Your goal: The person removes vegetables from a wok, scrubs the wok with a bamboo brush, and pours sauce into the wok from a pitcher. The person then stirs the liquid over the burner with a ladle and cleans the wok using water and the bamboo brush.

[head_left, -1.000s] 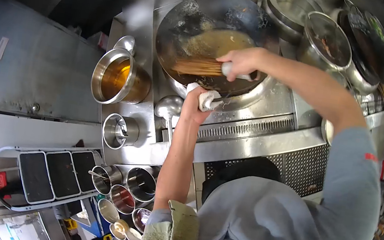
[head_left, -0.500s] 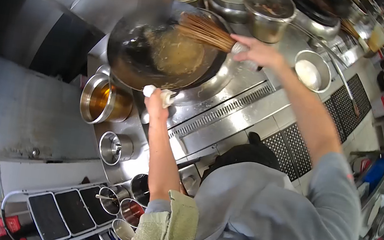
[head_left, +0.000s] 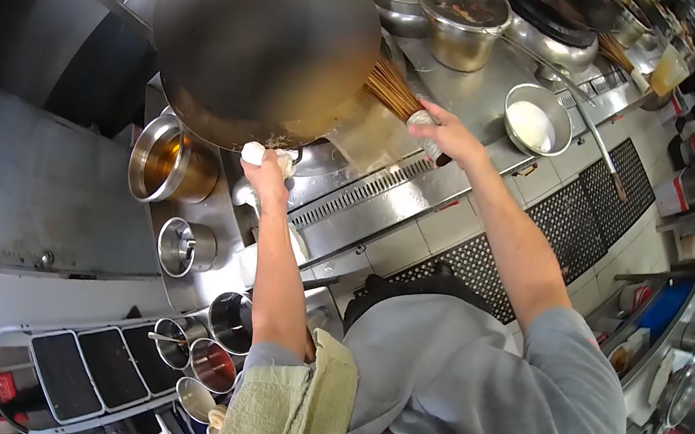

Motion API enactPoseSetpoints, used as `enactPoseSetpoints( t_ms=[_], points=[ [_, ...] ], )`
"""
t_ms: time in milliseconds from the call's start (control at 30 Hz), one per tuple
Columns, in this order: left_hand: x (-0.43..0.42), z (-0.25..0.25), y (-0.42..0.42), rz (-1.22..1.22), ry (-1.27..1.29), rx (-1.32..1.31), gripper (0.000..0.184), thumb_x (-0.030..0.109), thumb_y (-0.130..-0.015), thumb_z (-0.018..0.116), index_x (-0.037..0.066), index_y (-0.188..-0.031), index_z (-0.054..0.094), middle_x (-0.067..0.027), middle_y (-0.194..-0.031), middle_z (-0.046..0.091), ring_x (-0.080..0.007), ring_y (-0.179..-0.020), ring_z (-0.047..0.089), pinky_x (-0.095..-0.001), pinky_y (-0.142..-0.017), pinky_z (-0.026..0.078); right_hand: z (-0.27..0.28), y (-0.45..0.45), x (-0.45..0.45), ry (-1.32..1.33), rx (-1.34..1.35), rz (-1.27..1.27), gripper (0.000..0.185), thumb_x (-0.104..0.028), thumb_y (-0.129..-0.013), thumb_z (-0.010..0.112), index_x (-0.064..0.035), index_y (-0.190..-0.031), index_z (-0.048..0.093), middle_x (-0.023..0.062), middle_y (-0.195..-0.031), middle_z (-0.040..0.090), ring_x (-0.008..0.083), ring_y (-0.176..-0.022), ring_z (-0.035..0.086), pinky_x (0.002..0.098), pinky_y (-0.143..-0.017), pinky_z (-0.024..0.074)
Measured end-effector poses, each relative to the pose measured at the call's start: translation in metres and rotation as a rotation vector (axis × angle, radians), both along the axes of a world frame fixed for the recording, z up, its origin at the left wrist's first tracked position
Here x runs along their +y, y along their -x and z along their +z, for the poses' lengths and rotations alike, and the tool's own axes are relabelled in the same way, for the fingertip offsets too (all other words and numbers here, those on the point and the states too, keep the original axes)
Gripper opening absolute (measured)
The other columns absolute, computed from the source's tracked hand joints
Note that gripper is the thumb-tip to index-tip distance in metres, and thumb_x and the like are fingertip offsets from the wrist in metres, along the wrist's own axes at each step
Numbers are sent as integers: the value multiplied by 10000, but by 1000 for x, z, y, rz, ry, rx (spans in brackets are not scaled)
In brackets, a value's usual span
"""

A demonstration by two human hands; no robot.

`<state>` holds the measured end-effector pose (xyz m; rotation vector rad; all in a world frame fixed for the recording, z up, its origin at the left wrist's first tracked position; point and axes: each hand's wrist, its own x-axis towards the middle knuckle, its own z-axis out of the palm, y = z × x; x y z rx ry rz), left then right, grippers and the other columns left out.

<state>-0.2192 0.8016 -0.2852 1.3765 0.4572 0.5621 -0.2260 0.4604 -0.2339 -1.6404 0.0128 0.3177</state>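
Note:
A large dark wok [head_left: 258,33] is tipped steeply over the stove at the upper left, its inside facing me. My left hand [head_left: 265,180] is closed on the wok's near rim through a folded white cloth [head_left: 256,154]. Cloudy liquid [head_left: 369,135] spills from the wok's right side onto the steel stove top. To the right, my right hand [head_left: 449,135] grips the wrapped handle of a bamboo wok brush [head_left: 393,89], whose bristles point up and left towards the wok. Part of the bristle end is hidden behind the wok's edge.
A steel pot of amber liquid [head_left: 163,158] stands left of the wok, with a smaller steel pot [head_left: 186,247] below it. A bowl of white contents [head_left: 530,126], a ladle [head_left: 594,133] and a lidded-looking pot [head_left: 460,32] are at right. Several sauce containers [head_left: 213,365] stand below.
The wok has gone from lying nearly level with liquid in it to steeply tipped, and liquid now runs out on the right. The brush has moved out of the wok, down and right.

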Motion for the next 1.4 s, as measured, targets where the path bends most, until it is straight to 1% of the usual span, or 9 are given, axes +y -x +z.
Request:
enactPoseSetpoints(
  t_ms=[167, 333, 567, 800, 833, 933, 1067, 1267, 1400],
  points=[
    [0, -18, 6, -2, -65, -47, 428, 3, -756, 564, -38, -1158, 424, -136, -1045, 561, -218, -926, 570, -333, -840, 462, 26, -23, -4, 225, -210, 46, 720, -240, -793, 695, -15, -1395, 371, 151, -1297, 523, 230, -1182, 493, 304, -1002, 365],
    [-2, -30, 10, 57, -184, -90, 408, -9, -775, 538, -34, -1163, 410, -121, -1009, 563, -204, -857, 582, -322, -758, 495, 42, -81, 6, 417, -487, 70, 765, -284, -723, 734, -17, -1365, 416, 187, -1285, 538, 251, -1159, 534, 305, -969, 408],
    [-21, -23, 25, 121, -337, -55, 609, 25, -751, 573, -84, -1298, 328, -199, -1114, 538, -272, -985, 559, -352, -897, 438, 96, -121, 58, 679, -616, 120, 736, -342, -735, 703, -94, -1371, 427, 187, -1294, 533, 314, -1186, 517, 336, -991, 397],
    [-27, -62, 31, 153, -431, -136, 749, 42, -706, 637, -104, -1344, 272, -249, -1149, 514, -300, -1013, 557, -371, -888, 452, 58, -112, 83, 716, -554, 182, 679, -346, -777, 644, -94, -1367, 423, 180, -1293, 526, 328, -1137, 547, 366, -981, 432],
    [-18, -82, 28, 235, -748, -178, 759, 40, -702, 642, -93, -1348, 266, -246, -1183, 487, -314, -1029, 544, -384, -884, 461, 30, -115, 78, 877, -814, 195, 681, -342, -778, 627, -91, -1373, 412, 174, -1255, 555, 331, -1087, 576, 378, -967, 445],
    [-33, -60, 24, 233, -487, -119, 705, 7, -744, 628, -76, -1347, 273, -231, -1200, 482, -326, -1046, 530, -390, -949, 426, 35, -68, 39, 1103, -428, 608, 692, -304, -784, 592, -155, -1415, 349, 203, -1179, 588, 357, -1035, 593, 418, -935, 464],
    [-20, -28, 9, 134, -302, 33, 548, 1, -787, 586, -72, -1286, 370, -170, -1106, 549, -269, -993, 558, -339, -900, 447, 78, -3, -43, 1062, 11, 609, 724, -309, -767, 608, -159, -1424, 345, 198, -1114, 627, 351, -1007, 611, 414, -894, 485],
    [-30, -13, -33, -262, 458, 123, 161, 68, -826, 499, 50, -974, 559, -68, -879, 584, -205, -729, 594, -341, -617, 498, -80, 10, -82, 835, -36, 2, 636, -347, -804, 608, -105, -1363, 427, 229, -1121, 612, 371, -1036, 590, 428, -926, 454],
    [-81, 20, -28, -318, 555, 191, 102, 228, -824, 526, 136, -850, 561, -30, -767, 586, -180, -652, 578, -281, -484, 435, -80, 37, -57, 953, -547, -233, 521, -330, -820, 605, -73, -1264, 509, 239, -1003, 613, 373, -966, 579, 431, -880, 463]
  ],
)
